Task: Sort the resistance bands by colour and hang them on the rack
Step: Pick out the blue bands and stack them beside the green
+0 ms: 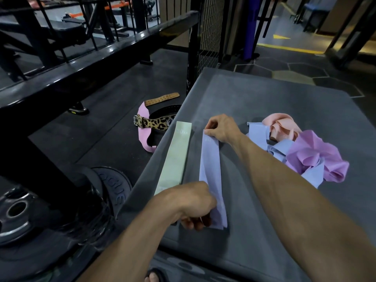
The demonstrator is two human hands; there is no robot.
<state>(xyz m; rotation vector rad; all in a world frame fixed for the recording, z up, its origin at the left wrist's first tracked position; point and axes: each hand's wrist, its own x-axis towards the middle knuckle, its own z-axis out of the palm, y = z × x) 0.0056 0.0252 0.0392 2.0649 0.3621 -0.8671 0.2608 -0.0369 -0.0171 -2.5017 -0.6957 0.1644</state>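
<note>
Presently, items as they lay on the grey worktop [264, 231]:

Item one: a lavender-blue band [211, 169], stretched flat and lengthwise near the middle of the worktop. My right hand [222, 128] pinched its far end, at twelve o'clock of the strip; my left hand [193, 204] gripped its near end, at six o'clock, fingers curled under the fabric.

Item two: a pale green band [175, 157], laid flat and straight at nine o'clock of the lavender one, close beside it but apart, along the worktop's left edge, with faint print at its far end that I could not read.

Item three: a loose heap at three o'clock, well apart from the flat strips, comprising a peach band [281, 126], a purple band [317, 155] and further blue bands [259, 133], tangled so that I could not count them.

Item four: off the worktop, on the dark floor [114, 123] at eleven o'clock, a pink band [143, 137] beside a leopard-print belt [156, 123] and a tan belt [162, 98].

Item five: black weight plates [18, 210] at eight o'clock, under a black steel frame [97, 64].
</note>
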